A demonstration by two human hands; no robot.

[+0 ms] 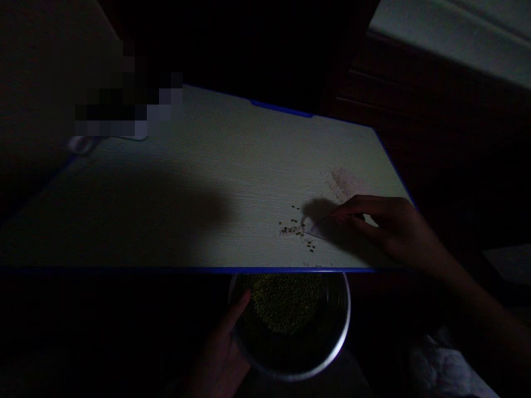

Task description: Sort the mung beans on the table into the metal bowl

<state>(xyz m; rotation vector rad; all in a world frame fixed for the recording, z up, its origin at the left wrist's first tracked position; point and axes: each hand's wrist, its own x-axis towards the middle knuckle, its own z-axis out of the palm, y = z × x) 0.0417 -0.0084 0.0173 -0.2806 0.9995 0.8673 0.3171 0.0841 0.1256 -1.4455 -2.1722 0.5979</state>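
Note:
The scene is very dark. My left hand [222, 354] holds a round metal bowl [332, 354] by its left rim, thumb over the edge, just below the table's near edge. Small greenish beans [286, 301] fill the bowl. My right hand [385, 224] rests on the pale tabletop [207, 182] at the right. Its fingers press a small flat white card [317, 228] against the surface. A few loose beans [295, 228] lie scattered just left of the card. A faint patch of pale grains [342, 182] lies beyond the hand.
The table has a blue rim [124, 270] along its near edge. A small pale object [83, 145] lies at the table's far left corner. Dark wooden furniture [435, 110] stands behind at the right. Crumpled white cloth [440, 365] sits at the lower right.

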